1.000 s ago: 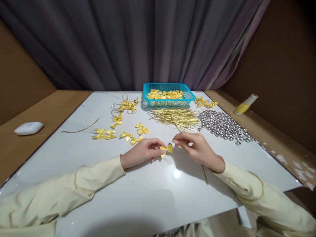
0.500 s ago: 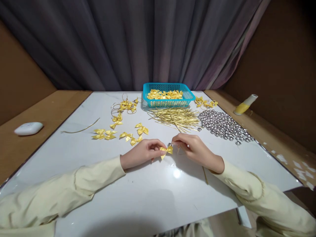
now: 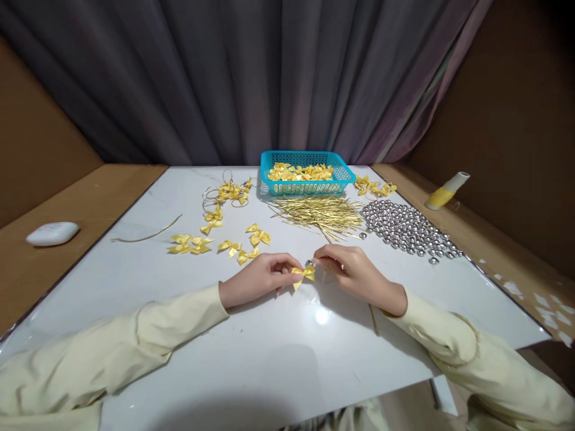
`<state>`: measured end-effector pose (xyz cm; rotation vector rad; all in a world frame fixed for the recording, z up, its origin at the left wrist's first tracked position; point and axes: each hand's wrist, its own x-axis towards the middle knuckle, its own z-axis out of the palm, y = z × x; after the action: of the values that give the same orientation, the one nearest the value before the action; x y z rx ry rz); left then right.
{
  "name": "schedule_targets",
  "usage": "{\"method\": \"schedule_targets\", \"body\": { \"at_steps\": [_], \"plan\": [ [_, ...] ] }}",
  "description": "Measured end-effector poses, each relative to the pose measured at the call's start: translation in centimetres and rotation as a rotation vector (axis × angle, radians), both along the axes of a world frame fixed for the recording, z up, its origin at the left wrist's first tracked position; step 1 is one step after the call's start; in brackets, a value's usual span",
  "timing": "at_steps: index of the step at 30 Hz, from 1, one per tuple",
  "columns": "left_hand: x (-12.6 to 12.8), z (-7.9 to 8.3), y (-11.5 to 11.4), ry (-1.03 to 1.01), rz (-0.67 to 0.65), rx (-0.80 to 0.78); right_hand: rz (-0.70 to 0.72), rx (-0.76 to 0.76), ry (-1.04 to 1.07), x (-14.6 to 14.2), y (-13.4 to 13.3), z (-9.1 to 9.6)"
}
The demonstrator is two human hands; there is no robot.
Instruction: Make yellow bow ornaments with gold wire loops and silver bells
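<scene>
Pinched in the fingers of my left hand (image 3: 274, 272) is a yellow satin ribbon bow (image 3: 303, 273). A small round silver piece (image 3: 308, 263) sits right behind the bow, between my two hands. My right hand (image 3: 353, 270) is closed, thumb and fingertips together, just right of that silver piece. A gold cord (image 3: 374, 320) comes out below the right wrist, and a thin strand shows under the fingers. The fingertips partly hide how cord, silver piece and bow join. Several loose yellow bows (image 3: 229, 247) lie on the tabletop left of my hands.
A blue basket (image 3: 308, 188) of yellow bows stands at the back. Before it lie a gold cord pile (image 3: 321, 214) and a heap of silver pieces (image 3: 404, 227). Bows with looped cords (image 3: 232, 193) lie back left. A white mouse-shaped object (image 3: 53, 234) and yellow-white tube (image 3: 447, 190) flank the table.
Almost nothing differs. My right hand has shifted very slightly; my left hand and the bow stay in place.
</scene>
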<state>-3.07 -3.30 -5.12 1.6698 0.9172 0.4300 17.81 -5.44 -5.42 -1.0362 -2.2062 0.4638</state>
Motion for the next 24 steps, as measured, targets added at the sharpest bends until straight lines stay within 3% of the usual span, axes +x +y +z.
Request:
{"method": "schedule_targets", "body": {
  "at_steps": [9,16,24],
  "plan": [
    [0.1,0.4,0.2,-0.115,0.064,-0.144,0.010,-0.062,-0.077,0.1,-0.2,-0.1],
    [0.0,0.0,0.3,-0.170,0.078,-0.170,0.046,-0.084,-0.131,0.0,-0.6,0.3],
    [-0.2,-0.3,0.4,-0.291,0.118,-0.241,-0.093,-0.253,0.209,0.5,0.0,1.1]
  ]
}}
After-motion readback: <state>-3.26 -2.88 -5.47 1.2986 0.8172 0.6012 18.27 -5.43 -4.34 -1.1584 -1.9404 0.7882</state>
